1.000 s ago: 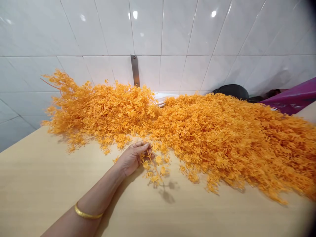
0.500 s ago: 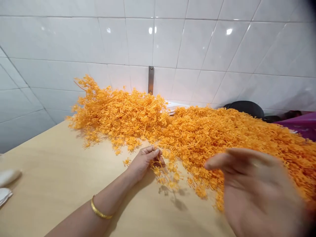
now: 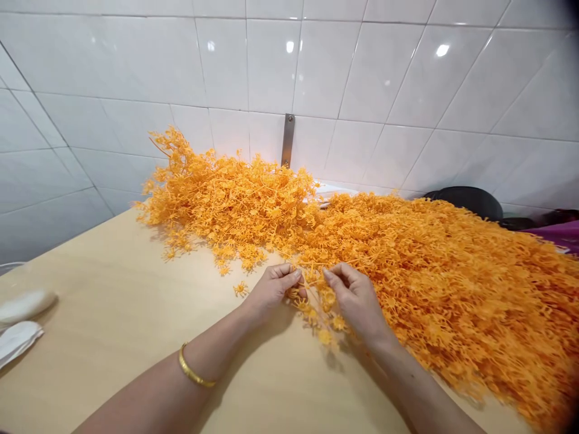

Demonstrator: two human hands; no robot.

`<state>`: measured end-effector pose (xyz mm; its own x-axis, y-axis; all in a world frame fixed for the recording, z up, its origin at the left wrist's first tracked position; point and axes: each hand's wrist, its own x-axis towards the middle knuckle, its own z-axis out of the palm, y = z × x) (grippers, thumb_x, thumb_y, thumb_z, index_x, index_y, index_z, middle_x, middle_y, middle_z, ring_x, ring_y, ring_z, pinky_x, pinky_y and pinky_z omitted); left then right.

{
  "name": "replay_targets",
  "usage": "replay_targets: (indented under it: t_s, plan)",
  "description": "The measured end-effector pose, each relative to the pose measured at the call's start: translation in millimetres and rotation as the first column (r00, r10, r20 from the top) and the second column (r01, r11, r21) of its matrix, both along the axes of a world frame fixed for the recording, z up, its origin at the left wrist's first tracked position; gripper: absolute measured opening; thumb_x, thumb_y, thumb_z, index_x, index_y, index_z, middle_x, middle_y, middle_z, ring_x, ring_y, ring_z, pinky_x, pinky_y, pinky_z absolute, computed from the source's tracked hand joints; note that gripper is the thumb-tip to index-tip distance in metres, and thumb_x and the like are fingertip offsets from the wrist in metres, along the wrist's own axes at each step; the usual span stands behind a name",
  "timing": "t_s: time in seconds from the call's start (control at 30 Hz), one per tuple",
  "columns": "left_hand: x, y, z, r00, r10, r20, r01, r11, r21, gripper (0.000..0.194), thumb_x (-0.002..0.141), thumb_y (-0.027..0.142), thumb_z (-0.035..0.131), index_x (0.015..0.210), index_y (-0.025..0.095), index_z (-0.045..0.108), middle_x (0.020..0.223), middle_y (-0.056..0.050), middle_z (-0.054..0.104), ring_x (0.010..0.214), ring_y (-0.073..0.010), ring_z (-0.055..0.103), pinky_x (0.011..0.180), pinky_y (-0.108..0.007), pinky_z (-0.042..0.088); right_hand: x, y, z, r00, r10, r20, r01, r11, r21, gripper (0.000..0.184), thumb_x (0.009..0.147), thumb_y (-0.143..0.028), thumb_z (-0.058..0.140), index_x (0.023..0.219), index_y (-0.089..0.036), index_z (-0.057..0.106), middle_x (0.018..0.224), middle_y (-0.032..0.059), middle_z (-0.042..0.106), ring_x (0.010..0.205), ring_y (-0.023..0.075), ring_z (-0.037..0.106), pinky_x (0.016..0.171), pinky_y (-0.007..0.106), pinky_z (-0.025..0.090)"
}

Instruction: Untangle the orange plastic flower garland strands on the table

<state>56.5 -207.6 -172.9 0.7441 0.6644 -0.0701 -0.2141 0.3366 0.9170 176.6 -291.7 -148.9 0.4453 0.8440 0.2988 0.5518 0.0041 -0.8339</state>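
Note:
A big heap of orange plastic flower sprigs (image 3: 407, 259) lies across the pale wooden table (image 3: 113, 313), from the wall to the right edge. My left hand (image 3: 271, 289), with a gold bangle (image 3: 194, 374) on its wrist, pinches one sprig (image 3: 316, 313) at the heap's near edge. My right hand (image 3: 357, 298) has its fingers closed on the same sprig from the right. The sprig's small blossoms hang between both hands, just above the table. One loose blossom (image 3: 240, 288) lies to the left of my left hand.
White tiled walls meet in the corner at the left. A metal strip (image 3: 287, 140) is fixed to the wall behind the heap. White cloth-like things (image 3: 20, 325) lie at the table's left edge. A black round object (image 3: 470, 202) and something purple (image 3: 563, 234) sit at the far right.
My right hand came in from the lower right, where it was blurred and open, and closed on the sprig beside my left hand. The view shifted slightly.

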Motion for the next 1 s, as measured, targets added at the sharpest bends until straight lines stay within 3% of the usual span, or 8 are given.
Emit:
replay_targets:
  t_s: [0.23, 0.4, 0.53, 0.63, 0.7, 0.83, 0.93, 1.0]
  plan:
    - [5.9, 3.6, -3.4, 0.993, 0.111, 0.042, -0.108, 0.991, -0.074, 0.019, 0.066, 0.027, 0.061, 0.059, 0.014, 0.051, 0.051, 0.000, 0.051, 0.046, -0.0083, 0.048, 0.047, -0.021, 0.040, 0.6, -4.1, 8.9, 0.947, -0.303, 0.104, 0.273, 0.934, 0.230, 0.023, 0.079, -0.034, 0.044, 0.062, -0.019, 0.042, 0.053, -0.0037, 0.041, 0.049, 0.0097, 0.037, 0.048, 0.024, 0.030]
    - [0.3, 15.3, -1.8, 0.933, 0.343, 0.105, -0.339, 0.939, -0.058, 0.018, 0.064, 0.024, 0.063, 0.057, 0.013, 0.051, 0.050, 0.002, 0.047, 0.044, -0.0058, 0.046, 0.047, -0.020, 0.042, 42.0, -33.5, 50.1, 0.790, -0.608, -0.078, 0.541, 0.630, 0.558, 0.019, 0.081, -0.040, 0.038, 0.077, -0.023, 0.047, 0.060, -0.0001, 0.043, 0.054, 0.0157, 0.048, 0.052, 0.030, 0.037]
    - [1.8, 6.1, -0.5, 0.986, 0.162, 0.023, -0.160, 0.985, -0.070, 0.016, 0.063, 0.024, 0.064, 0.062, 0.010, 0.057, 0.054, -0.002, 0.052, 0.047, -0.0093, 0.052, 0.049, -0.022, 0.043, 77.7, -51.5, 64.8, 0.731, -0.616, 0.295, 0.526, 0.783, 0.332, 0.027, 0.080, -0.036, 0.038, 0.103, -0.025, 0.046, 0.069, 0.0051, 0.050, 0.064, 0.0243, 0.051, 0.053, 0.036, 0.037]
    - [1.2, 0.4, -1.3, 0.992, 0.127, 0.025, -0.123, 0.987, -0.106, 0.013, 0.063, 0.021, 0.064, 0.066, 0.009, 0.060, 0.060, -0.003, 0.055, 0.047, -0.0089, 0.052, 0.051, -0.023, 0.044, 87.3, -52.5, 59.1, 0.569, -0.514, 0.642, 0.603, 0.792, 0.100, 0.029, 0.078, -0.032, 0.040, 0.098, -0.018, 0.055, 0.094, 0.0162, 0.049, 0.090, 0.0361, 0.047, 0.065, 0.047, 0.037]
    - [-0.7, 1.2, -2.4, 0.991, 0.132, 0.037, -0.126, 0.984, -0.125, 0.012, 0.065, 0.021, 0.063, 0.068, 0.010, 0.060, 0.064, -0.004, 0.056, 0.047, -0.0093, 0.053, 0.051, -0.024, 0.044, 78.5, -49.7, 52.7, 0.489, -0.468, 0.736, 0.583, 0.803, 0.124, 0.030, 0.077, -0.033, 0.042, 0.094, -0.014, 0.057, 0.107, 0.0192, 0.044, 0.100, 0.0385, 0.040, 0.073, 0.050, 0.036]
    - [-3.2, 5.5, -2.2, 0.992, 0.114, 0.059, -0.104, 0.983, -0.148, 0.012, 0.068, 0.021, 0.059, 0.072, 0.010, 0.060, 0.065, -0.004, 0.056, 0.048, -0.0099, 0.055, 0.050, -0.023, 0.044, 28.7, -41.1, 39.7, 0.691, -0.203, 0.694, 0.188, 0.977, 0.099, 0.026, 0.080, -0.035, 0.042, 0.092, -0.017, 0.056, 0.094, 0.0101, 0.054, 0.090, 0.0229, 0.049, 0.077, 0.037, 0.039]
    - [-3.6, 6.7, 0.7, 0.985, 0.140, 0.097, -0.117, 0.971, -0.208, 0.009, 0.072, 0.017, 0.055, 0.068, 0.009, 0.057, 0.064, -0.003, 0.056, 0.048, -0.0087, 0.054, 0.052, -0.021, 0.045, -7.7, -31.8, 26.7, 0.760, 0.070, 0.646, -0.001, 0.994, -0.106, 0.031, 0.074, -0.041, 0.052, 0.095, -0.018, 0.054, 0.092, 0.0087, 0.056, 0.085, 0.0216, 0.050, 0.073, 0.035, 0.040]
    - [-4.2, 7.7, 2.7, 0.982, 0.150, 0.115, -0.112, 0.953, -0.283, 0.010, 0.074, 0.017, 0.051, 0.068, 0.010, 0.055, 0.066, -0.004, 0.058, 0.048, -0.0083, 0.054, 0.051, -0.021, 0.046, -19.4, -24.6, 16.3, 0.751, 0.133, 0.647, -0.017, 0.983, -0.181, 0.031, 0.071, -0.038, 0.055, 0.094, -0.017, 0.054, 0.092, 0.0091, 0.056, 0.086, 0.0234, 0.049, 0.073, 0.037, 0.039]
